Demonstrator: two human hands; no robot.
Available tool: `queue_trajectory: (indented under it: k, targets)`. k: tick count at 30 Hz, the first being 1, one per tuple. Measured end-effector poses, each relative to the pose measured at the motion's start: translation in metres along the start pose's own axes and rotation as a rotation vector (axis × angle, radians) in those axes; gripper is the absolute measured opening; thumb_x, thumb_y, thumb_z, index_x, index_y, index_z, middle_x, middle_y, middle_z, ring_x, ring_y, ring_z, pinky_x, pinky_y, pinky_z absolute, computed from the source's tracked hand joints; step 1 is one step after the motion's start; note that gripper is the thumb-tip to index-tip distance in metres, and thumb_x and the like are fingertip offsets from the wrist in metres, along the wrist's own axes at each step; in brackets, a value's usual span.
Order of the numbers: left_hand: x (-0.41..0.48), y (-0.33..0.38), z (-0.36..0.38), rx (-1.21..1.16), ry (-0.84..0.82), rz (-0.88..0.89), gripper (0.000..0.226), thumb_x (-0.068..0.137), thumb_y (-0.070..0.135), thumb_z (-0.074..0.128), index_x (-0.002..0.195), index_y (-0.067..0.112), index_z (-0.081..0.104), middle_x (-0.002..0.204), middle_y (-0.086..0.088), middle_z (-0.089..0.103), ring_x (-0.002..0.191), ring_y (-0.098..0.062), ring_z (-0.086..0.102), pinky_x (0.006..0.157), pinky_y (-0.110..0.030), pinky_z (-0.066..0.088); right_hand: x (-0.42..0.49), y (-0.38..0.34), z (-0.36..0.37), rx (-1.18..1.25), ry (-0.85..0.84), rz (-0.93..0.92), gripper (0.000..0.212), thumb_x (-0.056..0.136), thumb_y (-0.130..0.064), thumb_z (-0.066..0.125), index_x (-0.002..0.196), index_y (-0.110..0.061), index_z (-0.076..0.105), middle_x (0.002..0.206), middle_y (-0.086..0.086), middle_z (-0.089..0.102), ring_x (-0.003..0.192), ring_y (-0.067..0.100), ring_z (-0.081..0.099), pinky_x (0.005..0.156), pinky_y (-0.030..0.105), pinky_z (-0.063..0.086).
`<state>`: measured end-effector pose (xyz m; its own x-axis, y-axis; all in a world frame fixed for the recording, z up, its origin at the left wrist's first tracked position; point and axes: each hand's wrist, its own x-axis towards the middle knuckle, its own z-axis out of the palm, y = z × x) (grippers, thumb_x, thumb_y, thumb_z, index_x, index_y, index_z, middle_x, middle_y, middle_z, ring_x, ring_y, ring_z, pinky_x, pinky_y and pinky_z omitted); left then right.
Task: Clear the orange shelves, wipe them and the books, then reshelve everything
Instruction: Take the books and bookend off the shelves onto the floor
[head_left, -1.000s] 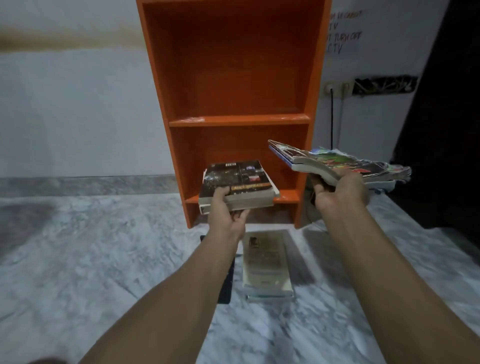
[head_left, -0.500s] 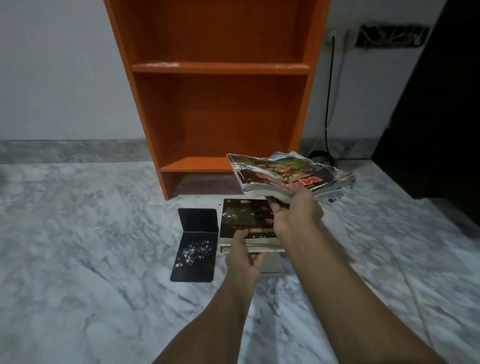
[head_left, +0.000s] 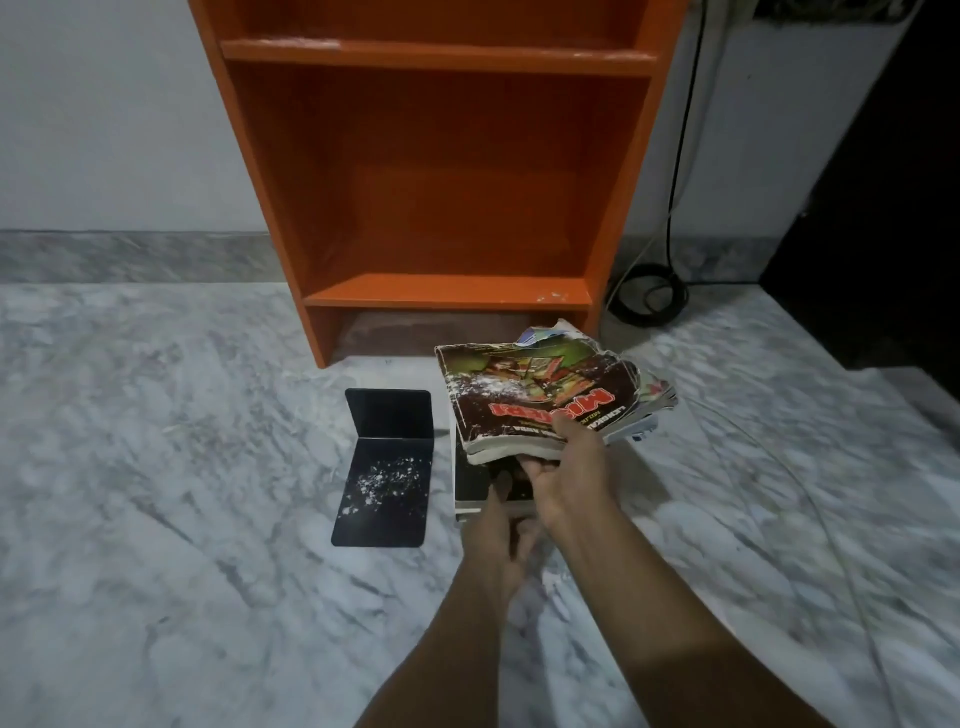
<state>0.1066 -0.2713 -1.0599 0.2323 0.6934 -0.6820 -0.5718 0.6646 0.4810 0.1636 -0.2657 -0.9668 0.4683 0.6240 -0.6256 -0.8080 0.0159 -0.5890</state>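
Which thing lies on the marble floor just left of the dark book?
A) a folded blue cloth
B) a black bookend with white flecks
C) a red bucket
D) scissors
B: the black bookend lies on the floor left of the dark book, white flecks on its flat part.

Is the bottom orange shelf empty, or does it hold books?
Empty: the bottom shelf shows bare orange board; the books are in the right hand.

Covered book (head_left: 469, 484), cropped shelf (head_left: 441, 171)
The stack (head_left: 540, 405) and right hand (head_left: 571, 480) hide most of the book; fingers of the left hand (head_left: 497, 545) vanish under it. The shelf's top is cut off at 12 o'clock.
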Motion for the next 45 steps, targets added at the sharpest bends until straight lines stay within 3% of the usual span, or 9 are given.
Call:
queue_trajectory:
  k: [7,11,14,17,22,26,32,37,45]
  targets:
    - [-0.001,0.011,-0.027,0.504,-0.1,-0.024,0.008,0.092,-0.005,0.057,0.093,0.001,0.063,0.071,-0.009,0.065,0.064,-0.016,0.059,0.059,-0.028,0.052,0.006,0.039,-0.021,-0.134,0.115,-0.001,0.046,0.089,-0.014,0.069,0.127,0.004,0.048,0.112,0.011,0.056,0.091,0.025,0.056,0.086,0.04,0.054]
    - [0.004,0.006,-0.063,0.652,0.084,-0.077,0.016,0.092,-0.01,0.053,0.089,0.004,0.062,0.081,-0.01,0.064,0.067,-0.017,0.063,0.064,-0.027,0.056,0.005,0.047,-0.033,-0.272,0.198,-0.007,0.065,0.092,-0.03,0.065,0.139,0.003,0.036,0.119,0.013,0.049,0.094,0.026,0.052,0.086,0.038,0.054]
    - [0.009,0.016,-0.08,0.676,0.258,-0.027,0.021,0.098,-0.002,0.045,0.1,0.012,0.062,0.094,-0.008,0.065,0.08,-0.017,0.066,0.066,-0.022,0.05,0.004,0.054,-0.048,-0.484,0.176,0.072,0.056,0.089,-0.044,0.064,0.116,0.002,0.049,0.109,0.017,0.062,0.088,0.034,0.066,0.07,0.044,0.06]
    - [-0.003,0.024,-0.087,1.331,0.361,0.156,0.028,0.098,0.014,0.048,0.123,0.021,0.06,0.119,-0.001,0.063,0.112,-0.018,0.059,0.08,-0.024,0.039,0.004,0.054,-0.061,-0.699,0.132,0.049,0.055,0.081,-0.059,0.063,0.083,-0.005,0.053,0.078,0.019,0.069,0.058,0.025,0.061,0.05,0.033,0.05]
    - [-0.006,0.035,-0.079,0.737,0.394,0.236,0.03,0.096,0.009,0.048,0.12,-0.004,0.063,0.115,-0.019,0.068,0.101,-0.032,0.067,0.091,-0.035,0.054,-0.012,0.04,-0.073,-1.285,0.387,-0.286,0.072,0.095,-0.063,0.034,0.107,0.001,0.063,0.11,0.022,0.066,0.099,0.037,0.063,0.08,0.041,0.049]
    - [-0.024,0.061,-0.054,0.858,0.544,0.451,0.031,0.097,0.013,0.044,0.101,-0.005,0.07,0.101,-0.021,0.069,0.096,-0.038,0.065,0.08,-0.036,0.052,-0.02,0.022,-0.068,-1.332,0.331,-0.547,0.047,0.102,-0.043,0.035,0.084,-0.006,0.059,0.085,0.015,0.063,0.089,0.035,0.064,0.07,0.034,0.043]
    - [-0.054,0.144,0.024,1.082,0.504,0.762,0.028,0.1,0.021,0.045,0.091,0.006,0.066,0.081,-0.008,0.061,0.071,-0.021,0.053,0.066,-0.029,0.04,-0.014,-0.025,0.015,-1.4,0.069,-0.843,0.009,0.098,-0.026,0.047,0.104,-0.022,0.051,0.088,0.005,0.065,0.077,0.026,0.063,0.068,0.033,0.049]
    - [-0.079,0.249,0.095,1.249,0.432,1.079,0.031,0.101,0.031,0.044,0.107,0.008,0.065,0.095,-0.009,0.067,0.085,-0.026,0.062,0.077,-0.034,0.048,-0.023,-0.078,0.116,-1.443,-0.157,-1.165,0.031,0.098,-0.026,0.05,0.129,-0.02,0.051,0.116,0.003,0.063,0.099,0.025,0.06,0.081,0.037,0.051]
    - [-0.252,0.466,0.224,1.316,0.504,1.294,0.037,0.102,0.034,0.039,0.122,0.012,0.06,0.116,-0.009,0.067,0.106,-0.033,0.064,0.094,-0.044,0.051,-0.151,-0.19,0.35,-1.59,-0.31,-1.168,0.054,0.096,-0.041,0.042,0.148,-0.031,0.031,0.155,0.005,0.033,0.144,0.028,0.027,0.116,0.044,0.026]
